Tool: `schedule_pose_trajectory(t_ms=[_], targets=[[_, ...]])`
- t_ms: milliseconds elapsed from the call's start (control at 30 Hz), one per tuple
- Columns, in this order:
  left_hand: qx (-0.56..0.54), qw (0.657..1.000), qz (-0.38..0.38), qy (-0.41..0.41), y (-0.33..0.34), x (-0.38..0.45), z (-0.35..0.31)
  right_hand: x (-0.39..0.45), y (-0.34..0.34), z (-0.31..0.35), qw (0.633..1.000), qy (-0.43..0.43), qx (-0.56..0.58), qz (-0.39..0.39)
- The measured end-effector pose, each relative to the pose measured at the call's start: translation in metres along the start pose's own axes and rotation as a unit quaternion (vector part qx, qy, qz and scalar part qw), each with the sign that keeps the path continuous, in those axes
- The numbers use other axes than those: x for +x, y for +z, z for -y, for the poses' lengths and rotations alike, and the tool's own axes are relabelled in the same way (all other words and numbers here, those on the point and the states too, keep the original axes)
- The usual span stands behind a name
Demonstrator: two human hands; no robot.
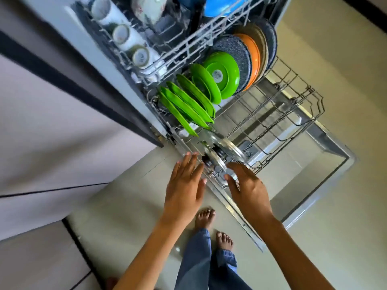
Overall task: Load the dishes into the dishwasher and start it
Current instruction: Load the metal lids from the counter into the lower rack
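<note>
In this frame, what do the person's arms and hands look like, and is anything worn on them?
Both arms are bare up to the frame's bottom edge: no sleeves, watch or bracelets show. The left hand and right hand wear no gloves, and no rings are visible on the fingers. Fingernails look short and unpainted. Lower down, loose blue denim trousers with frayed hems and bare feet are visible.
</note>
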State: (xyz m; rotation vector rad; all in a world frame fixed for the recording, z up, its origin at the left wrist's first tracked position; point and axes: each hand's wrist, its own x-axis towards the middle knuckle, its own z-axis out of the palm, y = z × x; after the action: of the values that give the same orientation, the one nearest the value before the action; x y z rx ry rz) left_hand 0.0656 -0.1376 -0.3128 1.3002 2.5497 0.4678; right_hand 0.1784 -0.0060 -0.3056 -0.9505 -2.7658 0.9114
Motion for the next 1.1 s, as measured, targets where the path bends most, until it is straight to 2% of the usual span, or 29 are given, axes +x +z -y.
schedule_pose_trajectory(t_ms=[133, 300, 467, 633, 767, 900, 1033, 1100], targets=[[0.010, 0.998, -0.046, -0.040, -0.076, -0.046, -0.005, -0.022, -0.023, 0.065, 0.996, -0.081, 0.028, 0.006], [0.043, 0.984, -0.118, -0.130, -0.215, -0.138, -0.027, -0.060, -0.094, 0.180, 0.977, -0.212, 0.039, 0.007], [0.087, 0.933, -0.229, -0.265, -0.331, -0.270, -0.065, -0.130, -0.154, 0.302, 0.928, -0.359, 0.096, 0.030], [0.117, 0.829, -0.330, -0.435, -0.363, -0.417, -0.102, -0.229, -0.155, 0.410, 0.812, -0.558, 0.144, 0.094], [0.149, 0.718, -0.379, -0.565, -0.352, -0.527, -0.139, -0.315, -0.127, 0.475, 0.705, -0.666, 0.169, 0.174], [0.156, 0.611, -0.412, -0.658, -0.327, -0.610, -0.173, -0.393, -0.098, 0.507, 0.615, -0.734, 0.156, 0.244], [0.182, 0.514, -0.420, -0.725, -0.304, -0.680, -0.196, -0.463, -0.071, 0.527, 0.555, -0.767, 0.145, 0.287], [0.195, 0.479, -0.393, -0.761, -0.288, -0.714, -0.205, -0.495, -0.060, 0.531, 0.531, -0.776, 0.131, 0.315]])
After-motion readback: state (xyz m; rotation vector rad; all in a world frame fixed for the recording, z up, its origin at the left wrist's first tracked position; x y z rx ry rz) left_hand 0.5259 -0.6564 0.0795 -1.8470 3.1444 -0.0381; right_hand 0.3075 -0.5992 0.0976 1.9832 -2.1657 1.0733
